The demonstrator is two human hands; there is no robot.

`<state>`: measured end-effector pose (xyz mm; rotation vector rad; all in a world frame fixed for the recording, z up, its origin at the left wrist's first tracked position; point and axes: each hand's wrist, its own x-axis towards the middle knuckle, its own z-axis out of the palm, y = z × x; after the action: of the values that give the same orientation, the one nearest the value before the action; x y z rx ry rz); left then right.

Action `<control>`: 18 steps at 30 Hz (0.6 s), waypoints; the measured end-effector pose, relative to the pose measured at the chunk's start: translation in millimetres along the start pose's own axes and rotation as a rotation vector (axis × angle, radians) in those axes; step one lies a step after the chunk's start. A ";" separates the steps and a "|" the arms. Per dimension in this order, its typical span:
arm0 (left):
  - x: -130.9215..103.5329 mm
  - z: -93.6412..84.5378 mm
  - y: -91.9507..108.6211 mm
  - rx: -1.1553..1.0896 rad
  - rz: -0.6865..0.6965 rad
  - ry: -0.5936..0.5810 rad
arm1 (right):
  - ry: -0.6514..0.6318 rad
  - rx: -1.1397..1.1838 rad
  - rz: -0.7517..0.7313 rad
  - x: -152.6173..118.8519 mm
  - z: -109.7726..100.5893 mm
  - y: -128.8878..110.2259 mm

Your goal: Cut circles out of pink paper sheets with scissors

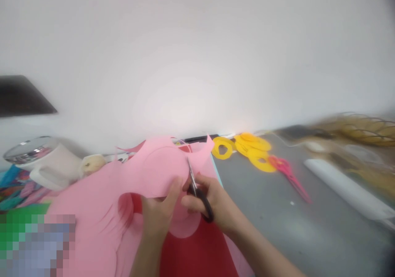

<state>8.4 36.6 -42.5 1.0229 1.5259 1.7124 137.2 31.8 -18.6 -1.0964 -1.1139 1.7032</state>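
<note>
— The pink sheet [148,170]?
— Matt paper, smooth.
— The scissors [197,190]?
— Bright metal blades, glossy black plastic handles.
— And the counter [277,219]?
— Matt grey, smooth. The yellow rings [249,149] look like matt paper too.

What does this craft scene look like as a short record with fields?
Left hand: fingers pinch pink sheet
Right hand: holds black-handled scissors, blades in the pink sheet
Under the hands: red sheet
Table: grey
Far side: yellow foam rings, pink scissors, white roll
Left edge: white mug
</note>
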 end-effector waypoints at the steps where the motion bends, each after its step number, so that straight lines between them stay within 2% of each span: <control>1: 0.2 -0.3 -0.1 -0.017 -0.031 0.012 | 0.004 -0.001 0.003 0.1 0.0 -0.2; 4: 1.4 -1.1 0.9 -0.021 -0.062 0.019 | 0.004 -0.004 0.006 0.7 -0.2 -0.3; 7: 2.2 -1.5 2.8 0.026 -0.044 -0.009 | -0.003 -0.006 0.001 1.1 -0.8 0.3; 11: 1.4 -1.9 3.8 -0.019 -0.031 -0.012 | -0.002 -0.011 0.004 0.7 -1.5 1.1; 15: 1.2 -3.4 2.2 0.039 -0.099 -0.046 | 0.005 -0.012 0.013 -0.1 -1.3 0.0; 18: 2.6 -4.8 -0.4 0.033 -0.089 -0.051 | 0.008 -0.025 0.023 -0.2 -0.6 0.2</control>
<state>2.9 36.4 -42.6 0.9925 1.5486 1.5931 137.8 31.8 -18.8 -1.1345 -1.1247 1.7050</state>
